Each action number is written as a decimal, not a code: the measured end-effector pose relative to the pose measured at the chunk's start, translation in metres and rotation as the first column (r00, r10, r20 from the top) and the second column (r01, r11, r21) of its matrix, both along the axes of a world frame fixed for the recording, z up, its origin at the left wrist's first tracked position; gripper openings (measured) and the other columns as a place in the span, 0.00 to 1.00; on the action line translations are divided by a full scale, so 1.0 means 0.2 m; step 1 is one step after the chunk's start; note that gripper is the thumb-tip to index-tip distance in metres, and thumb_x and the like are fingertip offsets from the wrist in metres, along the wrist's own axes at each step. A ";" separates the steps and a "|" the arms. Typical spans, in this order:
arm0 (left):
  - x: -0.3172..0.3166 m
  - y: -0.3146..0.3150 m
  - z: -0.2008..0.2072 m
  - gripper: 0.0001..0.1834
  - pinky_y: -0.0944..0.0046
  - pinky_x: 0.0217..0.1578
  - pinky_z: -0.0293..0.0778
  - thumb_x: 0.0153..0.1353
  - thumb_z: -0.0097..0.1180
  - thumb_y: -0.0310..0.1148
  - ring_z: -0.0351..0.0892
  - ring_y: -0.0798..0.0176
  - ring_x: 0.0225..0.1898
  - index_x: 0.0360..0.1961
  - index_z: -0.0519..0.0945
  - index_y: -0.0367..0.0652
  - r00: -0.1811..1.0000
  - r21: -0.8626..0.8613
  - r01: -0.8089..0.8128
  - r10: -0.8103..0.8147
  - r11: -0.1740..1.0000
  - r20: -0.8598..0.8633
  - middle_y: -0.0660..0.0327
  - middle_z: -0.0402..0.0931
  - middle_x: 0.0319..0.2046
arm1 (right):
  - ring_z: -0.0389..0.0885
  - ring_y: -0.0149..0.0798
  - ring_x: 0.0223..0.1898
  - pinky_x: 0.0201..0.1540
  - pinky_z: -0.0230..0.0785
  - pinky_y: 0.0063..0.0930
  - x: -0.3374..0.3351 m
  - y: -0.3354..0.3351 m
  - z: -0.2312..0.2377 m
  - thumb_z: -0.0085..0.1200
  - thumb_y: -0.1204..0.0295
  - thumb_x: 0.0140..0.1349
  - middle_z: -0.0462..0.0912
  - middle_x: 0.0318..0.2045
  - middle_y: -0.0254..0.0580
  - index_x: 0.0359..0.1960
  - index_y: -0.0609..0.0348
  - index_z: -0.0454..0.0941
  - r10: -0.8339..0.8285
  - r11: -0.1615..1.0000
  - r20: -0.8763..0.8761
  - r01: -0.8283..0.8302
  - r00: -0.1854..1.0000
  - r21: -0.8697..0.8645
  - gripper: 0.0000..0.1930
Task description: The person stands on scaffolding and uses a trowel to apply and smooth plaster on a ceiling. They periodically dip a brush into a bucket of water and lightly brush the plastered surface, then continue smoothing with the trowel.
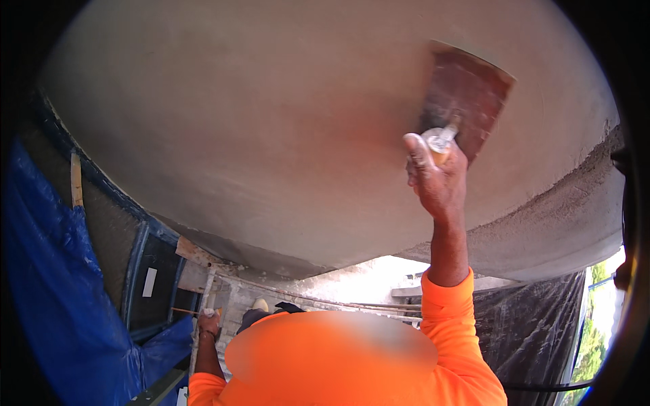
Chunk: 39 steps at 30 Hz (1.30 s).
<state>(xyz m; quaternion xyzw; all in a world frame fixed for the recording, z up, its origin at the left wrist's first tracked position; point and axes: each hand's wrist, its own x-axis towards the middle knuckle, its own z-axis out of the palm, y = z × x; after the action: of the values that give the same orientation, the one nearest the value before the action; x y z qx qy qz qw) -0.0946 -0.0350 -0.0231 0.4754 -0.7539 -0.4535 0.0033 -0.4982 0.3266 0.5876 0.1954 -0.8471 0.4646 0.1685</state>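
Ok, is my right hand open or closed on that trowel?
Closed: your right hand grips the handle of the trowel, with the handle's end showing beside the thumb.

A reddish-brown rectangular trowel (479,95), its handle smeared white, lies over smooth grey-brown plaster (237,135) at two o'clock, tilted toward one. At eight o'clock, a thin tool (184,310) stands edge-on, kind unclear.

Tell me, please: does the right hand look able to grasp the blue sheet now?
Probably not: the right hand grips the handle of the trowel, high on the right, while the blue sheet hangs at the far left.
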 end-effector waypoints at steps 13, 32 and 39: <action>0.16 0.10 0.02 0.21 0.54 0.49 0.78 0.56 0.66 0.31 0.86 0.50 0.45 0.51 0.80 0.36 0.973 0.181 -0.215 0.225 0.960 -0.041 0.50 0.85 0.44 | 0.86 0.59 0.33 0.38 0.78 0.51 0.20 -0.48 -1.21 0.56 0.45 0.66 0.86 0.29 0.54 0.36 0.60 0.80 0.191 0.595 0.345 -0.387 0.919 0.704 0.26; 0.64 -0.07 -0.21 0.25 0.53 0.33 0.77 0.58 0.71 0.34 0.82 0.57 0.33 0.53 0.77 0.33 0.925 -0.016 -0.246 0.240 0.969 0.294 0.57 0.83 0.35 | 0.86 0.59 0.36 0.39 0.78 0.52 0.15 -0.61 -1.35 0.58 0.48 0.65 0.86 0.31 0.56 0.41 0.62 0.79 0.198 0.581 0.341 -0.390 0.919 0.714 0.25; 0.21 -0.20 0.00 0.09 0.65 0.22 0.69 0.60 0.62 0.21 0.74 0.69 0.23 0.40 0.78 0.44 0.968 0.252 -0.194 0.227 0.948 -0.106 0.67 0.77 0.27 | 0.86 0.59 0.37 0.41 0.78 0.53 -0.01 -0.55 -1.52 0.55 0.45 0.67 0.86 0.31 0.55 0.42 0.61 0.78 0.200 0.607 0.332 -0.383 0.922 0.696 0.27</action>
<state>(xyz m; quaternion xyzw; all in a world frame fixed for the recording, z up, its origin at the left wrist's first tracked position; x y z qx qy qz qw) -0.0516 -0.0752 -0.0223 0.5186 -0.6364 -0.5692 0.0448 -0.4994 0.2175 0.2842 0.3306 -0.9315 0.1138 -0.1006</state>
